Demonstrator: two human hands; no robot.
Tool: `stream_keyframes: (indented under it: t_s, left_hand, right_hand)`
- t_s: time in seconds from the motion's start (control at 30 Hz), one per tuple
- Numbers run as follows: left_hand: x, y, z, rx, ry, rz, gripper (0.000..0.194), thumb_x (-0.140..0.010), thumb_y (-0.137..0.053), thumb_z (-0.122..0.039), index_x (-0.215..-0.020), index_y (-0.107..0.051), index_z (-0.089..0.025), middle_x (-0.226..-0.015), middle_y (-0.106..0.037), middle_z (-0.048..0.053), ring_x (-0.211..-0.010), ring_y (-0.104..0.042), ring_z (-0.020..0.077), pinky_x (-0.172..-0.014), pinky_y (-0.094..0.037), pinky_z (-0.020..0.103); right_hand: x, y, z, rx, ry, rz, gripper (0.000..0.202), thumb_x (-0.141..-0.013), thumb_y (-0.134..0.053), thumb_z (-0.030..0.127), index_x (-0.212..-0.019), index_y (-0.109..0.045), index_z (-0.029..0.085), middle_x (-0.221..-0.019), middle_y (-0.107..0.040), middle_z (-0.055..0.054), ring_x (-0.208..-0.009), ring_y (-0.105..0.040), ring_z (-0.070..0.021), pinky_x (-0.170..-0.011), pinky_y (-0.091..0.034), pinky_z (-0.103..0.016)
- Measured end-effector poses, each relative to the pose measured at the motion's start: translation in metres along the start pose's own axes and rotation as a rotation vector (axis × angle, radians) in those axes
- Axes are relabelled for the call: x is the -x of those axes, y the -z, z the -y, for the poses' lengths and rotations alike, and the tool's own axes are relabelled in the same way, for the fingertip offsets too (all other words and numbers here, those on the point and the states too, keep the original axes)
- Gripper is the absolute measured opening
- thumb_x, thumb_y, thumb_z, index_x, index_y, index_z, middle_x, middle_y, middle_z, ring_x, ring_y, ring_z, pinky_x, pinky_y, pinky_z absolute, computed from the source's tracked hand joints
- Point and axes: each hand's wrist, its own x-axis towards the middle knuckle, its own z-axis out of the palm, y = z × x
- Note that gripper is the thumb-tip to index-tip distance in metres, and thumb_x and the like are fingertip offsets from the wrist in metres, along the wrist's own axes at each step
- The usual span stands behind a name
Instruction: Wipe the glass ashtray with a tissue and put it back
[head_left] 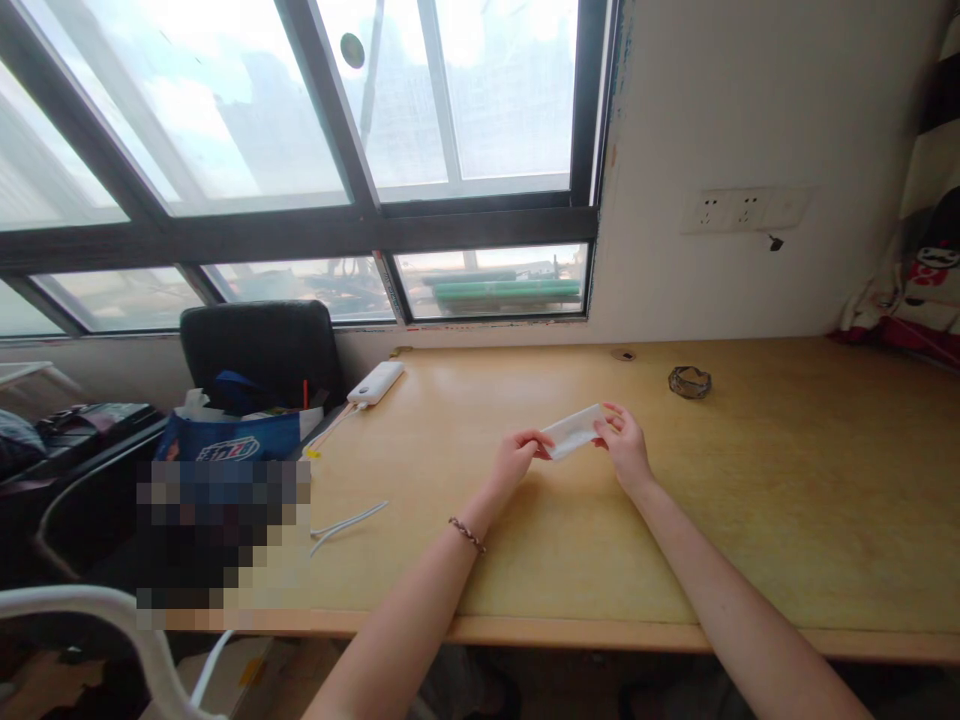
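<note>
A small white rectangular piece, like folded paper or tissue (574,433), is held just above the wooden table (787,500). My left hand (521,456) pinches its left end, the thumb and fingers closed on it. At the right end, my right hand (622,445) grips it between thumb and fingers. The piece is stretched flat between both hands and tilts up toward the right. A braided bracelet (467,535) circles my left wrist.
A dark coiled band (690,382) lies at the back right of the table. Near the left edge are a white power bank (376,383) with cables and a white cord (349,522). Beyond that edge stand a black chair (259,345) and a blue bag (225,445).
</note>
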Motion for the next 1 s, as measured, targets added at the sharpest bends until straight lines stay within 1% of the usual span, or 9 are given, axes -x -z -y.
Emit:
stream_keyframes:
  t_s: [0.13,0.2,0.27,0.37,0.43,0.67,0.8,0.87,1.0]
  left_hand:
    - [-0.003,0.007,0.002,-0.023,0.013,-0.179,0.019,-0.059,-0.042,-0.011,-0.053,-0.06,-0.012,-0.053,-0.058,0.004,-0.053,-0.055,0.0141,-0.058,-0.047,0.028]
    - [-0.005,0.01,0.002,0.031,0.05,-0.209,0.016,-0.061,-0.045,-0.013,-0.057,-0.061,-0.012,-0.057,-0.06,0.005,-0.057,-0.056,0.0146,-0.059,-0.047,0.027]
    - [-0.004,0.009,0.001,0.134,0.127,-0.115,0.015,-0.065,-0.05,-0.02,-0.068,-0.062,-0.011,-0.068,-0.062,0.007,-0.064,-0.057,0.0158,-0.059,-0.046,0.026]
    - [-0.001,0.002,0.0,0.262,0.224,0.122,0.031,-0.071,-0.053,-0.034,-0.089,-0.061,-0.011,-0.083,-0.063,0.01,-0.07,-0.057,0.0162,-0.057,-0.043,0.023]
    - [0.003,-0.003,-0.002,0.274,0.241,0.201,0.036,-0.07,-0.056,-0.035,-0.096,-0.059,-0.011,-0.086,-0.062,0.01,-0.071,-0.057,0.0152,-0.058,-0.041,0.021]
    - [0.01,-0.006,-0.009,0.258,0.251,0.267,0.062,-0.062,-0.065,-0.024,-0.121,-0.044,-0.018,-0.082,-0.064,0.007,-0.062,-0.056,0.0125,-0.054,-0.038,0.02]
    - [0.009,-0.006,-0.014,0.323,0.186,0.188,0.069,-0.062,-0.065,-0.027,-0.125,-0.038,-0.02,-0.08,-0.064,0.006,-0.062,-0.057,0.0128,-0.057,-0.041,0.022]
    - [0.009,-0.006,-0.016,0.331,0.143,0.132,0.077,-0.062,-0.065,-0.028,-0.13,-0.029,-0.023,-0.076,-0.064,0.003,-0.062,-0.057,0.0125,-0.06,-0.042,0.023]
    - [0.01,-0.006,-0.018,0.301,0.086,0.076,0.088,-0.063,-0.065,-0.031,-0.134,-0.013,-0.026,-0.07,-0.063,0.0,-0.059,-0.057,0.0118,-0.061,-0.043,0.023]
  right_hand:
    - [0.0,0.0,0.005,-0.11,-0.044,0.035,0.043,-0.061,-0.062,0.028,-0.101,-0.049,0.02,-0.079,-0.057,-0.001,-0.06,-0.054,-0.0099,-0.047,-0.044,-0.019]
    - [0.0,-0.001,0.007,-0.161,-0.092,0.076,0.041,-0.06,-0.063,0.026,-0.099,-0.051,0.019,-0.077,-0.058,-0.001,-0.057,-0.053,-0.0092,-0.045,-0.043,-0.018]
    - [0.001,-0.002,0.008,-0.184,-0.141,0.132,0.04,-0.059,-0.064,0.025,-0.096,-0.053,0.018,-0.074,-0.058,-0.001,-0.053,-0.052,-0.0084,-0.044,-0.041,-0.018]
    - [0.003,-0.004,0.007,-0.182,-0.196,0.22,0.041,-0.057,-0.066,0.026,-0.095,-0.055,0.017,-0.072,-0.06,0.0,-0.05,-0.05,-0.0074,-0.043,-0.04,-0.019]
    - [0.004,-0.005,0.005,-0.173,-0.216,0.248,0.041,-0.057,-0.066,0.027,-0.095,-0.055,0.016,-0.07,-0.061,-0.001,-0.048,-0.05,-0.0068,-0.043,-0.039,-0.018]
    - [0.001,-0.003,-0.002,-0.111,-0.207,0.175,0.04,-0.059,-0.067,0.032,-0.094,-0.056,0.015,-0.067,-0.062,-0.001,-0.047,-0.05,-0.0076,-0.045,-0.043,-0.02]
    - [0.0,-0.002,0.004,-0.11,-0.206,0.117,0.04,-0.063,-0.064,0.038,-0.098,-0.056,0.02,-0.087,-0.063,-0.005,-0.066,-0.059,-0.0123,-0.056,-0.047,-0.022]
    - [0.003,-0.003,0.011,-0.167,-0.251,0.192,0.043,-0.069,-0.057,0.045,-0.107,-0.052,0.025,-0.099,-0.06,-0.006,-0.077,-0.06,-0.0142,-0.065,-0.048,-0.025]
    - [0.013,-0.008,0.024,-0.292,-0.401,0.509,0.051,-0.076,-0.039,0.056,-0.12,-0.042,0.03,-0.112,-0.055,-0.007,-0.086,-0.059,-0.0165,-0.078,-0.045,-0.032]
